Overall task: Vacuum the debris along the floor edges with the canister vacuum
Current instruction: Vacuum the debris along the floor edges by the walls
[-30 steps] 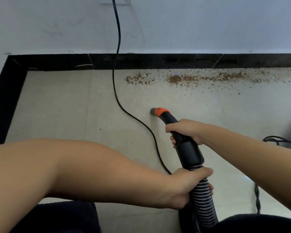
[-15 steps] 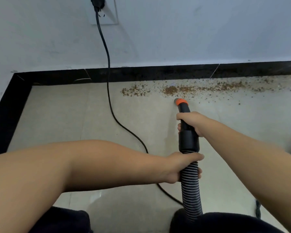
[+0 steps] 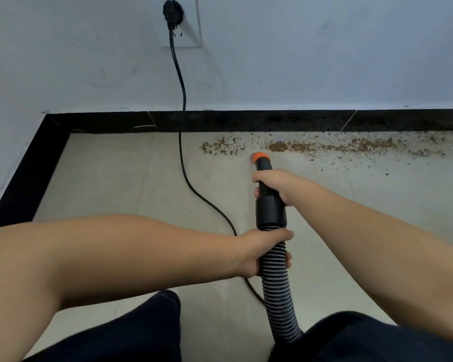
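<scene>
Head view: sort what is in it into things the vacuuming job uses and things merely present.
Part of the job:
- orange-tipped nozzle, gripped by the right hand
- ribbed hose, gripped by the left hand
- brown debris along the baseboard
- power cord, plugged into the wall socket

Merely present:
- white wall
- dark trousers

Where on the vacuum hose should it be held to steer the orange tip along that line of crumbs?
Hold the rigid black tube just behind the orange tip, wrapping from above and the right, as the right hand does. It is stiff, so the tip follows. The left hand grips the ribbed hose below the collar from the left, supporting the bendy part.
</scene>
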Motion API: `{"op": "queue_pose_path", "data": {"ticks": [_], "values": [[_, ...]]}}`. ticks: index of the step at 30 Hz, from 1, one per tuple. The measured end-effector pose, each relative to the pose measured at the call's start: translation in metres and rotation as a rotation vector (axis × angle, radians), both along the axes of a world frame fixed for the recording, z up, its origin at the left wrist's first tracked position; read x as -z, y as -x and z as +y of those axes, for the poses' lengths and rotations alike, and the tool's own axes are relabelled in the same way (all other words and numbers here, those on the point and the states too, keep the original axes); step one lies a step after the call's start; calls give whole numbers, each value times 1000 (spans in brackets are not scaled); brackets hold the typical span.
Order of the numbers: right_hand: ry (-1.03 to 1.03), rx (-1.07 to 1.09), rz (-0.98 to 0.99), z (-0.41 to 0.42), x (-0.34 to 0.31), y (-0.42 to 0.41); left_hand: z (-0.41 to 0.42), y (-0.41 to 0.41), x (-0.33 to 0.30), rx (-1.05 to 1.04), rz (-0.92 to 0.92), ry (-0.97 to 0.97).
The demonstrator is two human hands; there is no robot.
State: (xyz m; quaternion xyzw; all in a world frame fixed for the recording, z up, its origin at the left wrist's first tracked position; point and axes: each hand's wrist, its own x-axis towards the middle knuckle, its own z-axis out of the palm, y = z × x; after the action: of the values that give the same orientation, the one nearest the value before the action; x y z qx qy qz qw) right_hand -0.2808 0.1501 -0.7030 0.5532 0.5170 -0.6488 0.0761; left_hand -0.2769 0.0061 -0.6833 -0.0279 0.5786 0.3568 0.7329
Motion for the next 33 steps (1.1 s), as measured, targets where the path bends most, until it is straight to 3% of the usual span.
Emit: {"op": "queue_pose_path", "data": {"ticks": [8,13,28,33], "values": [[57,-102,56,-21,9,42,-18,24,10,-126,-13,32],[91,-39,53,-7,13,35,-10,26,9,-73,-21,4],[52,-177,95,-42,16,104,-33,67,22,-236,-4,46],[-9,-150,79,-30,10,104,-21,77,19,-186,-28,30]]}}
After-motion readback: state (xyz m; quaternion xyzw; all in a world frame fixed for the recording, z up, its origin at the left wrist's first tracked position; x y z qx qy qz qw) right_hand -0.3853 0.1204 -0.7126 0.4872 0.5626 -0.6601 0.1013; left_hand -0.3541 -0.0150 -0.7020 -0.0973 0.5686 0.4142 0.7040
